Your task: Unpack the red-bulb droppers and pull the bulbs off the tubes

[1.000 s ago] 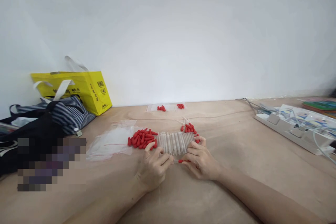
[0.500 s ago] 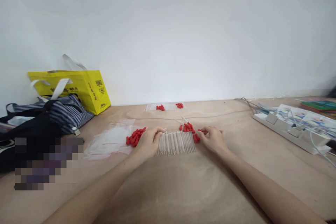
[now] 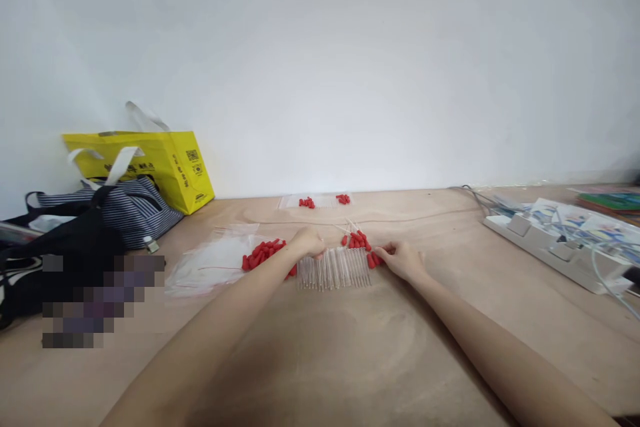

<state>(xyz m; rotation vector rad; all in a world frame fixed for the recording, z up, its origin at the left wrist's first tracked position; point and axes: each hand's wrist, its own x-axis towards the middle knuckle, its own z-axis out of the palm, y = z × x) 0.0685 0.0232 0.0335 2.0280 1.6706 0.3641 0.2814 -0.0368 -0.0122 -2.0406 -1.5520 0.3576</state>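
Note:
A row of thin clear tubes (image 3: pixel 334 269) lies side by side on the wooden table. My left hand (image 3: pixel 310 242) is curled closed over the row's far left corner; its fingertips are hidden from me. To the right of the row, my right hand (image 3: pixel 404 260) has thumb and forefinger together, right beside a few red rubber bulbs (image 3: pixel 373 260). Whatever sits between those fingertips is too small to make out. Behind the row is a cluster of red bulbs (image 3: pixel 357 239) with thin white stems. A bigger heap of red bulbs (image 3: pixel 261 254) lies left of the tubes, partly behind my left forearm.
Clear plastic bags (image 3: pixel 207 267) are spread at the left. Against the wall lies another bag of tubes and red bulbs (image 3: pixel 307 202). A yellow bag (image 3: pixel 187 177) and a striped bag (image 3: pixel 135 210) stand far left. A white power strip (image 3: pixel 545 247) with cables sits right.
My left hand has moved slightly right and away from me, its fingers now turned out of sight at the tubes' far edge. My right hand stays by the red bulbs. The view has shifted slightly.

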